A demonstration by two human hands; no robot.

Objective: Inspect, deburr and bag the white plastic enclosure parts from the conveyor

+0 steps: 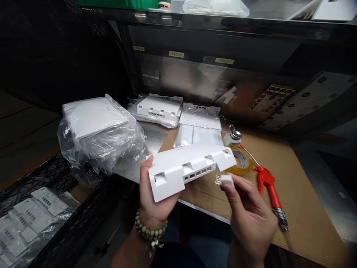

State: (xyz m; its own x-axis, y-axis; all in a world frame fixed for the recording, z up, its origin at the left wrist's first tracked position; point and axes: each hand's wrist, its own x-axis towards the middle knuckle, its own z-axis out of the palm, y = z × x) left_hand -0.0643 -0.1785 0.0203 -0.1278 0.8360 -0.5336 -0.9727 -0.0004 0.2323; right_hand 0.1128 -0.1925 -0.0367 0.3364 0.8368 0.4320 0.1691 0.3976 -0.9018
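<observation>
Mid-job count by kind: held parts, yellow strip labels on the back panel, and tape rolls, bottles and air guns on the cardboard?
Held: 2 (white cover, small white piece)
Yellow strip labels: 3
Tape roll: 1
Bottle: 1
Air gun: 1
Total: 8

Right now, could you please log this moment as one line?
left grip: holds white housing; right grip: holds small white piece; parts: apart; red tool: on cardboard

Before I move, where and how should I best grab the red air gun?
I'd grip the red air gun by its handle, coming from the near right side: the nozzle points away, and the handle slants back towards you. Your right hand is closest, but it's pinching a small white piece, so free it first.
</observation>
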